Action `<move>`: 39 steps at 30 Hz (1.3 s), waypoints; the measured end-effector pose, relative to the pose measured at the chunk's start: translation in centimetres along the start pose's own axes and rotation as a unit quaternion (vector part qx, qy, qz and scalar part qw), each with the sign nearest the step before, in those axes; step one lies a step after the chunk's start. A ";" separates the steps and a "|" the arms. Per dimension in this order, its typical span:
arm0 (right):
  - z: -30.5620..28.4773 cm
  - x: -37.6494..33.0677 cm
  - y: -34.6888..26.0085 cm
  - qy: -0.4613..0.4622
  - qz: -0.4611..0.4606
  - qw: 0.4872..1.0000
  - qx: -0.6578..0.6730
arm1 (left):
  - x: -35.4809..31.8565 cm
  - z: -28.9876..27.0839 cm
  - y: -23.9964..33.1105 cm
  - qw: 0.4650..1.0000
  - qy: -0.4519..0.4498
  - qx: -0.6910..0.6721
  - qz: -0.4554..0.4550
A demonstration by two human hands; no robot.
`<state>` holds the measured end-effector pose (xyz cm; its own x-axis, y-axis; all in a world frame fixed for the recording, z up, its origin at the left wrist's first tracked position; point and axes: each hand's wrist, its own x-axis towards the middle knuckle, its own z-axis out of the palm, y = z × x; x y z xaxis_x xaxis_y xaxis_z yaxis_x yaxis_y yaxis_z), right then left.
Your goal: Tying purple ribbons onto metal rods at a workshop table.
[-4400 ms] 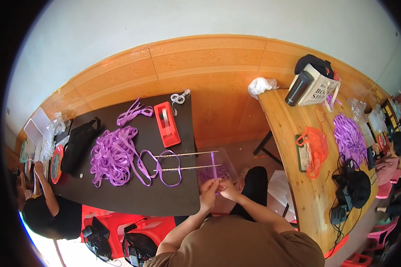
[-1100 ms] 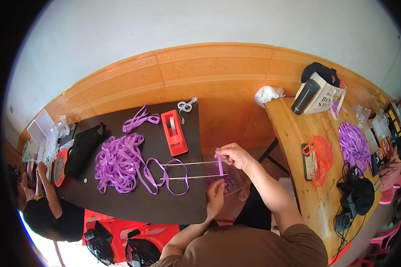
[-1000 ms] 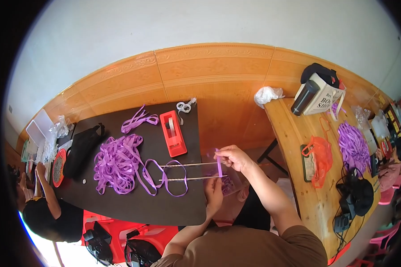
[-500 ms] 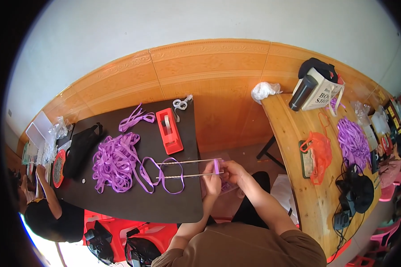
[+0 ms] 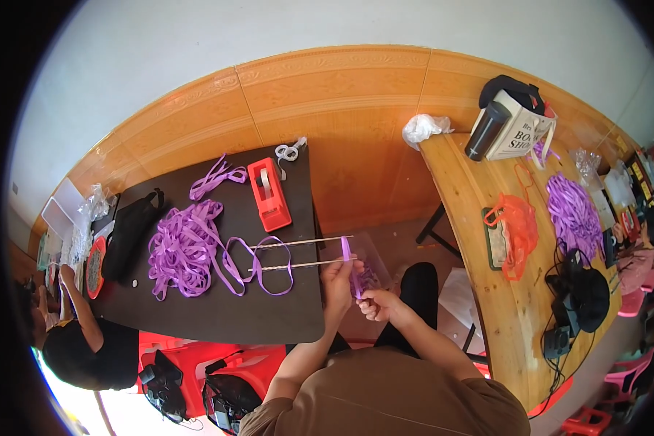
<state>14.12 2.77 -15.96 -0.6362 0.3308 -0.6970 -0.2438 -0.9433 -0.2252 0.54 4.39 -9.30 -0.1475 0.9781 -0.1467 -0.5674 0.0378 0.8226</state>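
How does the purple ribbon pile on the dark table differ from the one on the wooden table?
The ribbon pile on the dark table sprawls loosely, with loops trailing toward the two sticks. The ribbon pile on the wooden table is more compact and lies beside an orange bag. The first looks larger. Both are the same purple.

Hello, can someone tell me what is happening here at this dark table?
A person in a brown shirt works purple ribbon around two thin sticks that jut past the edge of the dark table. The left hand holds the stick ends; the right hand pinches the ribbon just below. A loose ribbon pile and a red tape dispenser lie on the table. Another person sits at its left end.
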 end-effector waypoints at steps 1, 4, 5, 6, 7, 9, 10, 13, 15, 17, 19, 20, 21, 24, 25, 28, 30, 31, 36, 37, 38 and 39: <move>0.1 -0.1 0.1 0.003 0.006 1.000 -0.009 | -0.1 -0.1 0.0 1.000 -0.002 -0.005 -0.011; 0.7 -0.1 0.3 0.038 -0.024 0.998 -0.052 | -0.4 -0.5 0.1 1.000 -0.011 -0.003 -0.021; 0.8 -0.1 0.4 0.037 -0.024 0.998 -0.053 | -0.5 -0.6 0.1 1.000 -0.011 -0.003 -0.019; 0.8 -0.2 0.5 0.041 -0.053 0.993 -0.093 | -0.7 -0.6 0.2 1.000 -0.013 -0.010 -0.020; 1.0 -0.2 0.5 0.045 -0.082 0.987 -0.134 | -0.8 -0.5 0.3 1.000 -0.015 -0.018 -0.021; 1.2 -0.5 0.7 0.040 -0.113 0.977 -0.174 | -1.1 -0.6 0.5 1.000 -0.017 -0.013 -0.014; 1.3 -0.6 0.7 0.036 -0.144 0.966 -0.213 | -1.4 -0.7 0.5 1.000 -0.020 -0.007 -0.007; 1.2 -0.4 0.3 0.042 -0.189 0.923 -0.333 | -2.0 -1.5 -0.1 0.999 -0.031 -0.012 -0.016; 1.1 -0.7 0.2 0.031 -0.194 0.919 -0.341 | -2.3 -2.3 -0.4 0.999 -0.039 0.009 -0.028; 1.2 -1.1 0.2 0.019 -0.198 0.915 -0.350 | -2.7 -2.5 -0.4 0.998 -0.047 0.030 -0.039; 1.4 -1.7 0.6 -0.006 -0.187 0.931 -0.313 | -3.3 -2.4 -0.2 0.996 -0.044 0.043 -0.066; 1.5 -1.9 0.7 -0.006 -0.187 0.931 -0.313 | -3.5 -2.3 0.1 0.996 -0.043 0.042 -0.066; 1.6 -2.1 0.8 -0.020 -0.195 0.930 -0.310 | -3.8 -2.1 0.3 0.995 -0.044 0.051 -0.075; 2.2 -3.1 1.4 -0.027 -0.224 0.923 -0.312 | -4.5 -1.8 0.8 0.994 -0.039 0.060 -0.077; 2.3 -3.4 1.5 -0.019 -0.248 0.915 -0.317 | -4.6 -1.8 0.9 0.995 -0.035 0.063 -0.070; 2.4 -4.4 0.7 0.079 -0.431 0.873 -0.217 | -5.0 -1.4 1.4 0.994 -0.041 0.061 -0.080; 3.4 -4.4 -0.5 0.200 -0.510 0.790 -0.276 | -5.6 -1.1 1.8 0.993 -0.040 0.059 -0.093; 4.8 -5.1 -1.5 0.239 -0.652 0.605 -0.389 | -6.0 -1.1 2.0 0.992 -0.038 0.058 -0.105; 8.3 -7.2 -3.3 0.150 -0.748 0.188 -0.618 | -7.8 -1.7 1.7 0.992 -0.055 0.041 -0.104; 8.4 -7.2 -3.3 0.137 -0.747 0.161 -0.630 | -8.1 -1.7 1.9 0.992 -0.061 0.037 -0.103; 8.5 -7.2 -3.4 0.125 -0.745 0.135 -0.642 | -8.4 -1.6 2.0 0.992 -0.054 0.031 -0.110; 8.4 -7.3 -3.5 0.115 -0.743 0.105 -0.651 | -8.5 -1.6 2.0 0.992 -0.053 0.031 -0.107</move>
<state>13.44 3.93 -4.35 -0.5330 0.2708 0.8016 0.4533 0.8914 0.0002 -0.65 -4.22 -7.32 0.0596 0.9622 -0.2657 -0.5256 0.2565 0.8112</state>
